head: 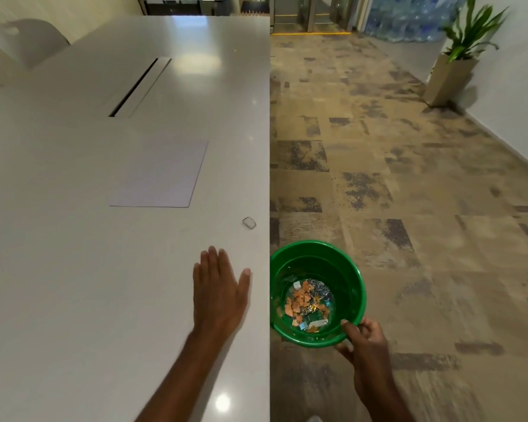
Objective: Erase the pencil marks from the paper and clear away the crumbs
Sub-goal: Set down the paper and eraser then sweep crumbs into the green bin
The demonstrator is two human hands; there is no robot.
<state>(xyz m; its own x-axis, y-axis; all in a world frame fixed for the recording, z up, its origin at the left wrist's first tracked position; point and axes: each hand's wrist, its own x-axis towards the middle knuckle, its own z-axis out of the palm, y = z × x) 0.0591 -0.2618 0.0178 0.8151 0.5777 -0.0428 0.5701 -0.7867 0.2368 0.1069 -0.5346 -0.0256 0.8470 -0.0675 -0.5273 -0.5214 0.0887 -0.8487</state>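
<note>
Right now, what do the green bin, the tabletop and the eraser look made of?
Green bin: likely moulded plastic, glossy; thin uniform rim with highlights on the inner wall. Tabletop: smooth, semi-gloss white surface, laminate or solid surface, cannot tell which; it mirrors ceiling lights. Eraser: small pale rounded block, probably rubber or vinyl; too small to be sure.

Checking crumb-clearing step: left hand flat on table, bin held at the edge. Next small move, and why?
Probably sweep the left hand rightward across the table to its edge, pushing any crumbs into the green bin. The right hand holds the bin's rim just below and against that edge, mouth open, shavings already inside. The hand lies flat, open, close to the edge. Crumbs themselves are too small to see.
</note>
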